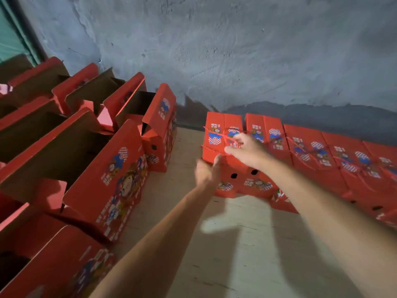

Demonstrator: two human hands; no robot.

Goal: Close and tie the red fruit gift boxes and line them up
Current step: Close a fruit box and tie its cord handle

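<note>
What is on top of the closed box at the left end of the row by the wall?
Red cord crosses the top of the end box. The right hand pinches that cord near the middle, covering any knot. The left hand is at the box's front edge.

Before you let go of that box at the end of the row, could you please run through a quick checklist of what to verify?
1. Flaps of the end box shut: ok, its top lies flat.
2. Red cord runs across the top: ok.
3. Knot finished: cannot tell; the right hand pinches the cord at the middle and hides it.
4. Left hand steadies the box: ok, its thumb is against the near left corner.
5. Box in line with the tied row along the wall: ok, it stands flush at the left end.
6. More boxes left to do: not ok, the open boxes on the left stand with flaps up.
</note>
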